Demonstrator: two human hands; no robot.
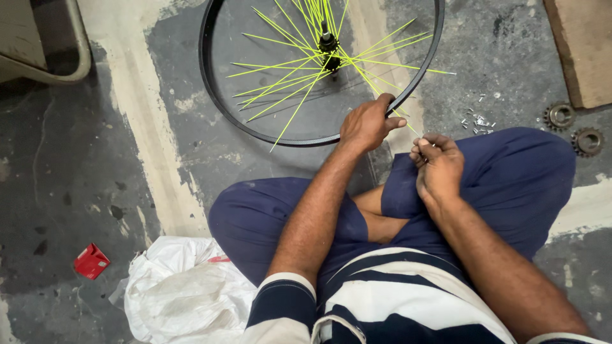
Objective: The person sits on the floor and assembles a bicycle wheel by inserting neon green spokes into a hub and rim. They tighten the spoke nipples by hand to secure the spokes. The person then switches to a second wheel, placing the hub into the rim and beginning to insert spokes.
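Black rim [255, 130] w/ neon-yellow spokes [280, 67]; left hand [366, 124] grips rim edge.

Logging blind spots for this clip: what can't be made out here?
Head view only:
- Wheel rim: its top is cut off by the frame edge.
- Right hand: the curled fingers hide whatever they pinch.
- Small metal parts on the floor: too small to identify.
- Left hand: covers part of the rim.

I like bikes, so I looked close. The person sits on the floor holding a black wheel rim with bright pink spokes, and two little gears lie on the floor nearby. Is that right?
Not quite. The spokes are bright yellow-green, not pink, as the head view shows. The rest holds: the left hand grips the black rim, and two gears lie on the floor.
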